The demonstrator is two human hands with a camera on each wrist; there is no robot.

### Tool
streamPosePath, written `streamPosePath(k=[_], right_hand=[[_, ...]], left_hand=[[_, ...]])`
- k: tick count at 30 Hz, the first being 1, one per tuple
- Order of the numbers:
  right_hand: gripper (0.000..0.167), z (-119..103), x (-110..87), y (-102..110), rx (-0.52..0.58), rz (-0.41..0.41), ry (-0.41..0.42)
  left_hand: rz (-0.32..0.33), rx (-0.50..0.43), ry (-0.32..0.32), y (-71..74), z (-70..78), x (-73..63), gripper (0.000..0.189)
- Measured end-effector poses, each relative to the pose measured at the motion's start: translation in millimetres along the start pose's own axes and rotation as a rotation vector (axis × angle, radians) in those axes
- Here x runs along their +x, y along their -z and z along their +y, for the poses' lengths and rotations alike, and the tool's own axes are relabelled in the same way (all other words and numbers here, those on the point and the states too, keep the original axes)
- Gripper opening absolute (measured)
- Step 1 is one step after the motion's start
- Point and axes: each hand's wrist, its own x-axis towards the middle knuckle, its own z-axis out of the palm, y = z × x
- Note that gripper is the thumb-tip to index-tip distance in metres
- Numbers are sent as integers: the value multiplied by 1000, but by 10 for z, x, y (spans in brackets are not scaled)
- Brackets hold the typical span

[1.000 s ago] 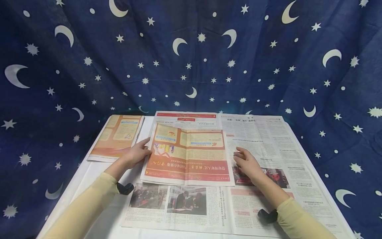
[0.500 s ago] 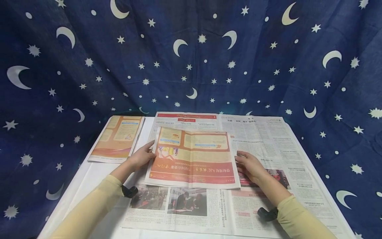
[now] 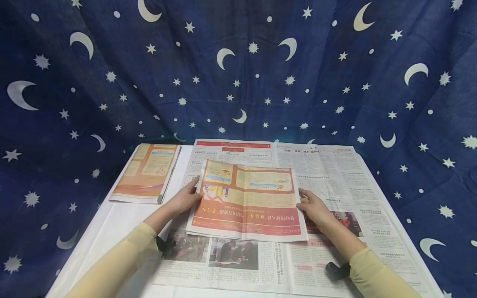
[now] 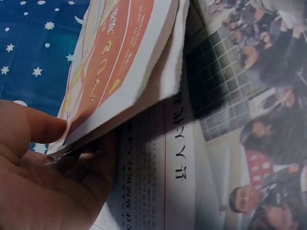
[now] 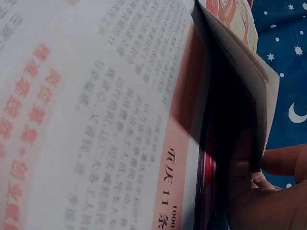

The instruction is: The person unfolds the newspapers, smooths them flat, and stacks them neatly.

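A folded newspaper (image 3: 247, 207) with an orange and red page on top is held by its two side edges. My left hand (image 3: 188, 198) pinches its left edge, thumb above and fingers beneath, as the left wrist view shows on the hand (image 4: 53, 167). At the right edge my right hand (image 3: 314, 209) grips it the same way; in the right wrist view that hand (image 5: 268, 187) has its fingers in shadow under the paper. The folded newspaper is raised over a spread newspaper (image 3: 328, 174), with a dark gap and shadow below it.
Another folded newspaper (image 3: 147, 174) with an orange page lies at the table's left. White tablecloth (image 3: 108, 244) shows on the left side. Behind the table hangs a dark blue curtain (image 3: 238, 70) with moons and stars.
The folded newspaper has shifted right and slightly toward me. My left hand has moved right with it; my right hand, earlier apart from the paper, now grips its right edge.
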Motion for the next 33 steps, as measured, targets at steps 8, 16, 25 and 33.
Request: streamPosePath(k=[8, 16, 25, 33], right_hand=[[73, 27, 18, 0, 20, 16, -2], [71, 39, 4, 19, 35, 3, 8], [63, 21, -5, 81, -152, 17, 54], [51, 62, -17, 160, -597, 129, 312]], left_hand=[[-16, -143, -17, 79, 6, -16, 77], [-25, 6, -141, 138, -47, -59, 76], [64, 430, -353, 187, -94, 9, 71], [53, 758, -572, 231, -93, 36, 42]])
